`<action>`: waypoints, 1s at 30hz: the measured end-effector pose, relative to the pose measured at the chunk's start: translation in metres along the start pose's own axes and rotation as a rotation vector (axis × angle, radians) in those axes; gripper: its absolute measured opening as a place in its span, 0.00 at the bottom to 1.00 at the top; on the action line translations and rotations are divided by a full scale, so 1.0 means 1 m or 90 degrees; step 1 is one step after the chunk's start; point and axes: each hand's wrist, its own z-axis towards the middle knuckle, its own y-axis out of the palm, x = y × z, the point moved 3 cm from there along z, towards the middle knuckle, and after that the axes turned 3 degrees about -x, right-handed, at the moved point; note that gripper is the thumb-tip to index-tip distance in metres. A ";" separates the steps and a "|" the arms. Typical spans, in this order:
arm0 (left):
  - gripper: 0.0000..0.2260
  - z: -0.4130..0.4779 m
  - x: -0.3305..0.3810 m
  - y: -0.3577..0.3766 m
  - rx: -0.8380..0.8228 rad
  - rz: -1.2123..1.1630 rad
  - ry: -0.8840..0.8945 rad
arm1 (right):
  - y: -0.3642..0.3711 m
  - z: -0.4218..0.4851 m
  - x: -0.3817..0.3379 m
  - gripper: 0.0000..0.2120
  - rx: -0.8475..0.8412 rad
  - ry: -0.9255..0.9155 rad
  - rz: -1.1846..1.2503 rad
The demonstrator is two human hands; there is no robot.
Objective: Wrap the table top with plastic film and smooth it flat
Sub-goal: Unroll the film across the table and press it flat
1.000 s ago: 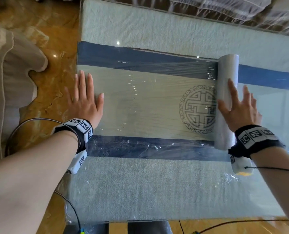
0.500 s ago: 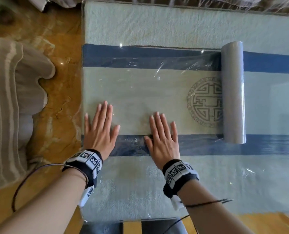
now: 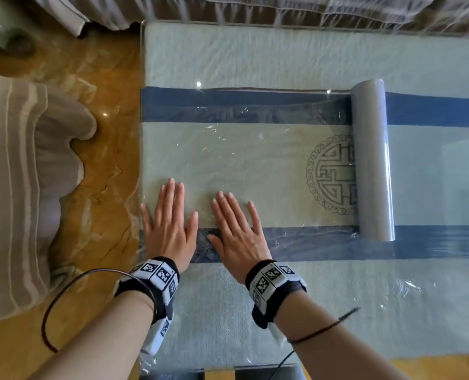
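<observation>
left hand [image 3: 170, 231] flat, fingers [image 3: 170, 196] straight on film [image 3: 255, 160] | right hand [image 3: 238, 234] flat, fingers spread | roll [image 3: 373, 160] apart on desk [image 3: 255, 56]

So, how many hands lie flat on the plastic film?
2. The left hand presses near the left edge of the table. The right hand lies just beside it, well apart from the roll. No hand is hidden.

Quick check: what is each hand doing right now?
Left hand: open, flat on the plastic film.
Right hand: open, flat on the film, holding nothing.
</observation>
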 end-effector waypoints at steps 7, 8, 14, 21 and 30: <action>0.27 0.057 0.040 -0.024 0.070 -0.025 0.090 | -0.055 0.056 0.073 0.32 0.129 0.134 0.019; 0.28 0.070 0.040 -0.026 0.070 -0.016 0.079 | -0.061 0.067 0.083 0.32 0.117 0.147 0.025; 0.28 0.086 0.044 -0.019 0.085 0.003 -0.040 | -0.064 0.082 0.113 0.32 0.054 0.160 0.035; 0.30 0.080 0.067 -0.015 0.119 -0.021 -0.134 | -0.082 0.103 0.098 0.32 0.048 -0.045 -0.068; 0.32 0.096 0.069 0.012 0.014 -0.042 -0.173 | -0.075 0.099 0.230 0.32 0.017 0.140 -0.001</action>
